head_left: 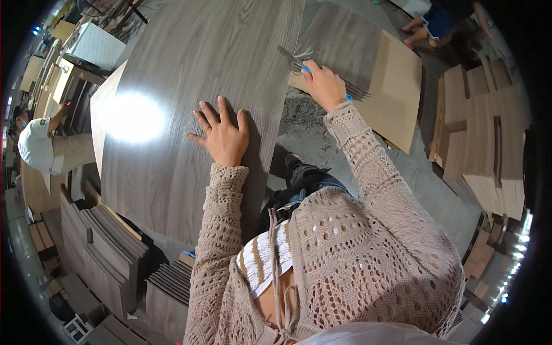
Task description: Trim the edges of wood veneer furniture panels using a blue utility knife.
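Observation:
A large grey-brown wood-grain board (190, 52) lies flat in front of me. My left hand (224, 138) rests on it, palm down with fingers spread. At the board's right edge, my right hand (325, 86) is closed around the handle of a blue-handled flat file (286, 54). The file's dark blade lies at the edge, pointing away and to the left. Pale curled shavings (303, 53) cling beside the blade. Most of the handle is hidden in my fist.
Right of the board lies a stack of grey boards (339, 34) beside a tan panel (397, 92). Dark shavings (299, 115) litter the floor between. Panels (103, 241) stand in stacks at lower left, more (483, 138) at right. A co-worker (46, 144) stands left; another person's legs (425, 31) show far right.

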The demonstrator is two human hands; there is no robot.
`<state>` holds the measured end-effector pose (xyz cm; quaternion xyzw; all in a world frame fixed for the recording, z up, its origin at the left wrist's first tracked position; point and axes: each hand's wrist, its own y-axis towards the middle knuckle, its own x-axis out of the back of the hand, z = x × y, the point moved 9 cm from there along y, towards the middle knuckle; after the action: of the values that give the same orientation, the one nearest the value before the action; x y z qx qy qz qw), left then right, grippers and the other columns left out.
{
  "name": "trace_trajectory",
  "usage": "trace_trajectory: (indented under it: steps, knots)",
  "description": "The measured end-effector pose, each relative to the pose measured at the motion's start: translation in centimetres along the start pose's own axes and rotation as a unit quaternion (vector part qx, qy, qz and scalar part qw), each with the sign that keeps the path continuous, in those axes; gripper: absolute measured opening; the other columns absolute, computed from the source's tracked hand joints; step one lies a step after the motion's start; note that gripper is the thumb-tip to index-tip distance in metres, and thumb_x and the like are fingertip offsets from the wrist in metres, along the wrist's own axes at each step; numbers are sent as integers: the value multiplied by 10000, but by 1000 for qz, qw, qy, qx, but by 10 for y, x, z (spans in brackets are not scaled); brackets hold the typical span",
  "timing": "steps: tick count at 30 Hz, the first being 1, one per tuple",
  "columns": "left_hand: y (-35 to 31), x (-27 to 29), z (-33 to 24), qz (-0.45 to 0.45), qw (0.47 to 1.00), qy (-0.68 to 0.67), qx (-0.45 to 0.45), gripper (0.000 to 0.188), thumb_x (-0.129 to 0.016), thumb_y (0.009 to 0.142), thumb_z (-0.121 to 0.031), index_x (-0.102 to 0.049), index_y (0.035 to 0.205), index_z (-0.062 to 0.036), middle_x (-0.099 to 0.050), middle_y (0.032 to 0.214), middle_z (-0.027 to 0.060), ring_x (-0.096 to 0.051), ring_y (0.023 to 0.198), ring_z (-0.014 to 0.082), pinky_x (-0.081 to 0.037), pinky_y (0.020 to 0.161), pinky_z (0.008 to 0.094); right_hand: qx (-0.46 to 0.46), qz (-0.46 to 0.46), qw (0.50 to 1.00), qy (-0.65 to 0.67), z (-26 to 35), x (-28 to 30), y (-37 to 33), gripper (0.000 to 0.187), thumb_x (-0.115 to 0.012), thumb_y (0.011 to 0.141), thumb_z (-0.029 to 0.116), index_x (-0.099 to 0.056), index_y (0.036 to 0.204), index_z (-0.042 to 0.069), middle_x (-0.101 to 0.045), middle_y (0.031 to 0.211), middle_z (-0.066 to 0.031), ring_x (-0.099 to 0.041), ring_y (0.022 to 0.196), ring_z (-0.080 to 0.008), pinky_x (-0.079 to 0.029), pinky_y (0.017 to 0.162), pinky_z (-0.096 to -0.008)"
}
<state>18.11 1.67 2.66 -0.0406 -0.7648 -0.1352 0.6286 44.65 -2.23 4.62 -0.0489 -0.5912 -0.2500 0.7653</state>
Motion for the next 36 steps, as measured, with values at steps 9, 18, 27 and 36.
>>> trace_trajectory:
  steps: [9,18,27,36]
  knots:
    - [0,-1,3,11,998,48,24,610,-366,897,-555,-335,1424,-248,-195,1512,142,-138,1395,376,-9,1004,712,-55,44,997,9,-30,-13,91,261,-458,919,378,-538,1072,181,-653,898,-163,-629,870,-381,-501,728,-492]
    - [-1,-1,6,41,996,57,47,603,-394,888,-552,-331,1424,-282,-176,1527,84,-139,1402,345,32,1006,706,-38,20,999,17,-85,-39,189,283,-456,914,416,-548,1105,229,-660,959,-153,-625,909,-382,-500,762,-495]
    - [2,0,-2,32,998,48,22,592,-448,888,-499,-351,1418,-254,-187,1526,78,-123,1408,335,43,1013,692,-7,38,997,59,-121,-44,259,301,-508,894,424,-577,1109,224,-668,934,-136,-644,868,-319,-498,751,-429]
    - [-36,16,-39,85,994,-32,-58,684,-529,841,-496,-385,1383,-104,-241,1492,165,-190,1384,366,-81,1090,567,6,59,963,262,-136,-50,311,582,-736,706,486,-619,1058,38,-657,900,-126,-613,805,-238,-465,735,-339]
